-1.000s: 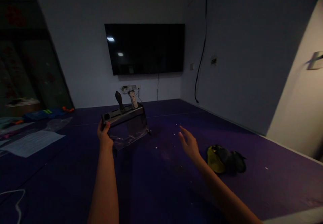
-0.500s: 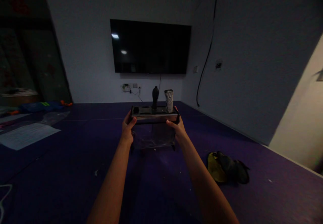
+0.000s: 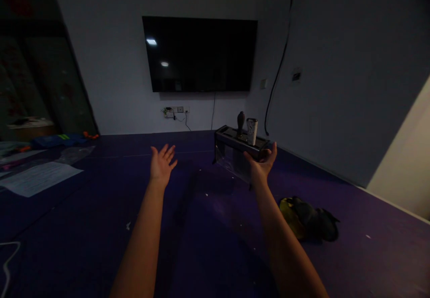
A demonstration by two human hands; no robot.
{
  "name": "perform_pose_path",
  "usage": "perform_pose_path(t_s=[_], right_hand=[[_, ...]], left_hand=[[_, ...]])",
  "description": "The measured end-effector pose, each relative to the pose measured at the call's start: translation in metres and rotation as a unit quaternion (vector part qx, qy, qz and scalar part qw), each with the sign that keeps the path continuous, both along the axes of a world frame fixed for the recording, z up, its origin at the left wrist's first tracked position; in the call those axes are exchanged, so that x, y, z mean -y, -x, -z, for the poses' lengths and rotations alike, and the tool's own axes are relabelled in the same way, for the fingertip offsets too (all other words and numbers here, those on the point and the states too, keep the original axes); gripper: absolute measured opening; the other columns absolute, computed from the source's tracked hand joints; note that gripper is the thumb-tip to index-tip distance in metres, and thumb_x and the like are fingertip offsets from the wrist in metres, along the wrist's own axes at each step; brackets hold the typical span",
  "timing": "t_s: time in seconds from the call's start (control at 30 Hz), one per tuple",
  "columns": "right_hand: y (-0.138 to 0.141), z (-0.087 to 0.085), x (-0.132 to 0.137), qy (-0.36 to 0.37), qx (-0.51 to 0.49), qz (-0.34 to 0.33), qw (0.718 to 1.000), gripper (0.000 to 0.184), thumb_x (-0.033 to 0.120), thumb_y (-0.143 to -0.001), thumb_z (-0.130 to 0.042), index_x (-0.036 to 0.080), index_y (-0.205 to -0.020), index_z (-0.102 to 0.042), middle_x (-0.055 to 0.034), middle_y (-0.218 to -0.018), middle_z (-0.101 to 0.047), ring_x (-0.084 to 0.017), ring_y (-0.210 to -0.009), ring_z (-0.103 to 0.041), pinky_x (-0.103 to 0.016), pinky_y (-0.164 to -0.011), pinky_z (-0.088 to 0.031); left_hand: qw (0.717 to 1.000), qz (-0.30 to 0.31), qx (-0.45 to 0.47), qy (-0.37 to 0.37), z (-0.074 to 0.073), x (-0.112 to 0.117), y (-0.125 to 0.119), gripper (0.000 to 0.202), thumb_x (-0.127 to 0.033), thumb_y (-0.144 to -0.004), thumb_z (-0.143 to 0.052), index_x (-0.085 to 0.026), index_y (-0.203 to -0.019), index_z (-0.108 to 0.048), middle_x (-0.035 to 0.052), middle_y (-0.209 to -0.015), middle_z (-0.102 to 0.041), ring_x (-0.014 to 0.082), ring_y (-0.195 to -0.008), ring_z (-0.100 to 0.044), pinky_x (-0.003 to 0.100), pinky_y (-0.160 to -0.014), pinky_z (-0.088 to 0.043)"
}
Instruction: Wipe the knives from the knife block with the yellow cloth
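Note:
My right hand [image 3: 262, 164] grips the near right end of a dark-framed, box-like stand [image 3: 231, 144] with a see-through front. The stand is turned at an angle above the purple floor, its lower corners looking like short legs. On its top are a dark, vase-shaped piece [image 3: 240, 123] and a pale, dark-rimmed cylinder [image 3: 251, 131] with a rough or patterned side. My left hand [image 3: 161, 164] is apart from the stand, to its left, with palm showing and fingers spread, holding nothing. What these top pieces are is too dark to tell.
A black and yellow bundle [image 3: 309, 219] lies on the floor at right. Paper [image 3: 40, 178] and clear plastic [image 3: 77, 154] lie at left, with a white cable [image 3: 10, 262] nearer. A television [image 3: 201, 55] hangs on the far wall; a black cable [image 3: 279, 67] dangles beside it.
My left hand has let go of the stand and moved off to the left, opening. My right hand has carried the stand rightward, and it has turned from facing straight to an angle.

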State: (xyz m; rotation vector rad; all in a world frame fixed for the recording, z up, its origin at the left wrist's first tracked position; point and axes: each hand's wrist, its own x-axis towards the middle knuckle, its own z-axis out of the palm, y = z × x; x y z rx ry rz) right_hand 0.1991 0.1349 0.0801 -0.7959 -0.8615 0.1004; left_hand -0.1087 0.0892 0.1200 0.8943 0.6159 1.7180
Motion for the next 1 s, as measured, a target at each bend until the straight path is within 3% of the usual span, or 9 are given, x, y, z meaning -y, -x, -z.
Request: perform_pose_path(t_s=[0.13,0.4,0.63,1.0], right_hand=[[-0.035,0.011,-0.004,-0.01,0.004,0.14,0.99,0.106,0.043,-0.048,-0.079,0.019,-0.137,-0.027,-0.0103,-0.134,-0.036,-0.027,-0.126,-0.034,-0.046,-0.106,-0.024],[-0.073,0.032,0.001,0.063,-0.015,0.281,0.958,0.095,0.047,-0.057,-0.073,0.023,-0.136,-0.025,-0.0115,-0.132,-0.033,-0.027,-0.122,-0.036,-0.046,-0.103,-0.029],[-0.078,0.034,0.001,0.129,-0.007,0.319,0.939,0.099,0.047,-0.052,-0.077,0.02,-0.135,-0.031,-0.0137,-0.128,-0.037,-0.031,-0.121,-0.034,-0.048,-0.103,-0.022],[-0.071,0.028,0.005,0.163,-0.027,0.293,0.942,0.097,0.043,-0.053,-0.076,0.024,-0.136,-0.028,-0.0134,-0.127,-0.033,-0.035,-0.121,-0.031,-0.06,-0.101,-0.012]], left_hand=[[0.986,0.14,0.083,-0.029,-0.004,0.009,0.003,0.079,-0.074,-0.077,-0.016,-0.019,-0.12,-0.052,0.0163,-0.134,-0.044,0.0336,-0.128,-0.035,0.056,-0.098,-0.031],[0.961,0.264,0.076,-0.04,-0.009,0.015,-0.003,0.088,-0.075,-0.075,-0.01,-0.013,-0.126,-0.046,0.0201,-0.132,-0.045,0.0369,-0.128,-0.034,0.056,-0.099,-0.028],[0.939,0.332,0.085,-0.039,-0.012,0.019,-0.004,0.091,-0.076,-0.075,-0.012,-0.011,-0.131,-0.041,0.0218,-0.135,-0.041,0.038,-0.13,-0.028,0.056,-0.1,-0.025],[0.924,0.372,0.06,-0.071,-0.023,0.033,-0.009,0.092,-0.076,-0.074,-0.012,-0.011,-0.133,-0.038,0.0219,-0.138,-0.038,0.038,-0.132,-0.025,0.056,-0.102,-0.02]])
